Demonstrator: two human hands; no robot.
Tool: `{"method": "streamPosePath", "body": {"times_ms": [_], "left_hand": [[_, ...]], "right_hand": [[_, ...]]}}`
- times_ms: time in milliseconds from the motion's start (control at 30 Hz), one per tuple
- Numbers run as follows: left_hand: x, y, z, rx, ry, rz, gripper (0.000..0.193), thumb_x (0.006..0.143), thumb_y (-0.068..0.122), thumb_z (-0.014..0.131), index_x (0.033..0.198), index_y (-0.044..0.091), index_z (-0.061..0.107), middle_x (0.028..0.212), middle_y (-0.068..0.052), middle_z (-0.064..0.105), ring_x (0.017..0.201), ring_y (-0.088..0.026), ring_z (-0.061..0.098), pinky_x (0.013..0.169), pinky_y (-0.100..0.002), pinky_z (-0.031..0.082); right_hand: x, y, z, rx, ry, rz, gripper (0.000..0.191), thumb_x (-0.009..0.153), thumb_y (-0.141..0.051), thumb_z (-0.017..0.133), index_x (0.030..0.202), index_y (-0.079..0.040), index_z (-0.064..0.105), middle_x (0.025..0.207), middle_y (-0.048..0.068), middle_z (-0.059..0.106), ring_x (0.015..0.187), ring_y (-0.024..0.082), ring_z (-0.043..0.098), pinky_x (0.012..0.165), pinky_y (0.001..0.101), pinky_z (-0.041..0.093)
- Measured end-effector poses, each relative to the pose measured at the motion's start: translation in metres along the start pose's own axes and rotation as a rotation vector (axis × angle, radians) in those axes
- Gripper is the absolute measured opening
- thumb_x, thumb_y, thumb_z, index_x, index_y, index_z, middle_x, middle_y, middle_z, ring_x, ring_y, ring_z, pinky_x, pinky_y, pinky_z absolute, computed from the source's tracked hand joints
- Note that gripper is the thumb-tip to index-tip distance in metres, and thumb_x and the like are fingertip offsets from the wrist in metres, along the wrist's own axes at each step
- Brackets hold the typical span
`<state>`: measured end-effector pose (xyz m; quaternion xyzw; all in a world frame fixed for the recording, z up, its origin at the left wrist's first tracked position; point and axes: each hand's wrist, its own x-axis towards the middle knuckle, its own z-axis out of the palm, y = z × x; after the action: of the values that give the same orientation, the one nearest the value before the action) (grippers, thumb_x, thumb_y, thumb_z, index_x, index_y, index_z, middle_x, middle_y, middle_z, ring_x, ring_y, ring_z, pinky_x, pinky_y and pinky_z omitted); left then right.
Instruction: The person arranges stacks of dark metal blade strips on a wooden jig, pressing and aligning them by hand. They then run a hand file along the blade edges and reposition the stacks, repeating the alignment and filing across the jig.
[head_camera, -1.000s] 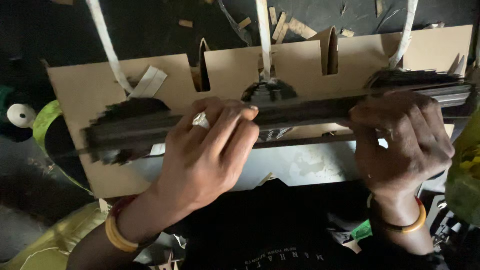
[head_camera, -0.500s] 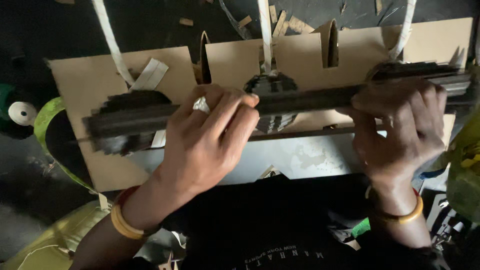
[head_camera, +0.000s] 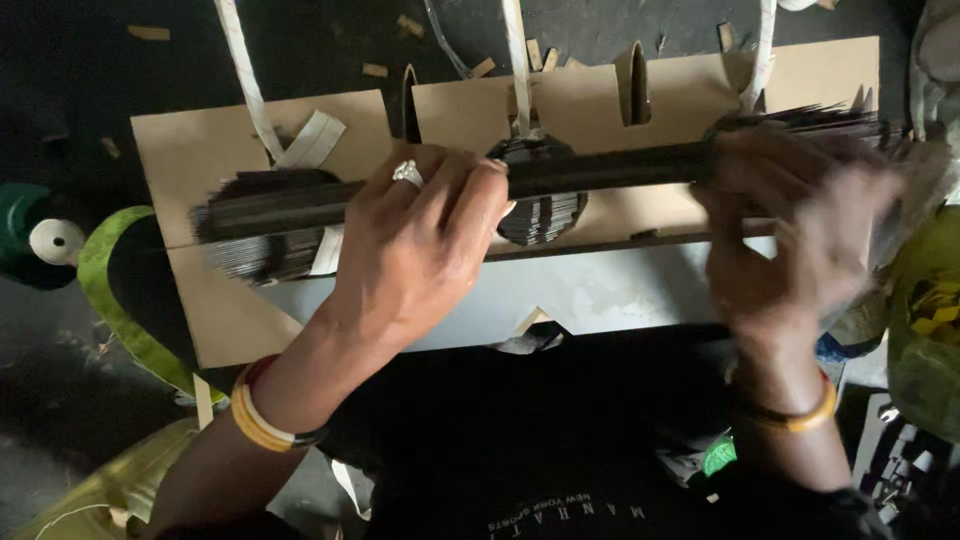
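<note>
A long dark bundle of thin flat sheets (head_camera: 600, 165) lies across a slotted brown cardboard jig (head_camera: 200, 150). My left hand (head_camera: 420, 240), with a ring on one finger, presses down on the bundle's middle and grips it. At the bundle's right end my right hand (head_camera: 800, 230) is blurred with motion while it holds that end. White straps (head_camera: 240, 80) run under the bundle at three places. Fanned dark sheet ends (head_camera: 260, 230) stick out at the left.
A green tape roll (head_camera: 45, 240) and a bright green strip (head_camera: 100, 290) lie at the left. Yellow-green material (head_camera: 930, 320) sits at the right edge. Small cardboard scraps (head_camera: 410, 25) dot the dark floor beyond the jig. A pale sheet (head_camera: 600, 295) lies under the jig's near edge.
The bundle has shifted slightly up and away from me. My right hand has moved along its right end and is now blurred. My left hand stays pressed on the middle.
</note>
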<state>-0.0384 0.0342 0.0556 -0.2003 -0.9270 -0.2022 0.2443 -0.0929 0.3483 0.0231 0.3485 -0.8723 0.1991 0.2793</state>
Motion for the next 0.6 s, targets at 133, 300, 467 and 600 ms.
{"method": "streamPosePath", "body": {"times_ms": [133, 300, 467, 600], "left_hand": [[-0.002, -0.003, -0.001, 0.004, -0.012, 0.013, 0.016, 0.1, 0.0, 0.074, 0.099, 0.002, 0.058, 0.097, -0.011, 0.068, 0.088, -0.025, 0.07, 0.083, -0.038, 0.059], [0.005, -0.005, 0.0, -0.025, -0.054, 0.006, 0.018, 0.098, -0.003, 0.073, 0.092, 0.003, 0.057, 0.1, -0.01, 0.07, 0.091, -0.024, 0.071, 0.086, -0.037, 0.059], [0.016, -0.003, 0.0, -0.102, -0.067, -0.042, 0.023, 0.1, -0.004, 0.072, 0.088, 0.004, 0.054, 0.101, -0.009, 0.07, 0.093, -0.02, 0.071, 0.088, -0.036, 0.059], [0.018, -0.002, -0.001, -0.032, -0.135, -0.051, 0.023, 0.095, -0.004, 0.075, 0.085, 0.005, 0.056, 0.096, -0.008, 0.075, 0.077, -0.02, 0.067, 0.076, -0.035, 0.057]], "right_hand": [[-0.059, 0.029, -0.036, -0.117, 0.047, 0.221, 0.017, 0.114, 0.013, 0.059, 0.13, 0.007, 0.059, 0.121, 0.025, 0.068, 0.113, 0.032, 0.068, 0.102, 0.0337, 0.058], [-0.101, 0.073, -0.073, -0.032, -0.304, 0.632, 0.023, 0.115, 0.013, 0.052, 0.13, 0.003, 0.066, 0.114, 0.018, 0.066, 0.099, 0.028, 0.065, 0.089, 0.0331, 0.053], [-0.078, 0.088, -0.063, -0.245, -0.512, 0.214, 0.025, 0.096, 0.015, 0.061, 0.112, 0.0, 0.074, 0.124, 0.017, 0.071, 0.117, 0.031, 0.068, 0.098, 0.0383, 0.059], [-0.067, 0.095, -0.06, -0.179, -0.571, 0.208, 0.037, 0.091, 0.018, 0.061, 0.118, -0.003, 0.074, 0.124, 0.019, 0.07, 0.112, 0.031, 0.065, 0.088, 0.0392, 0.057]]}}
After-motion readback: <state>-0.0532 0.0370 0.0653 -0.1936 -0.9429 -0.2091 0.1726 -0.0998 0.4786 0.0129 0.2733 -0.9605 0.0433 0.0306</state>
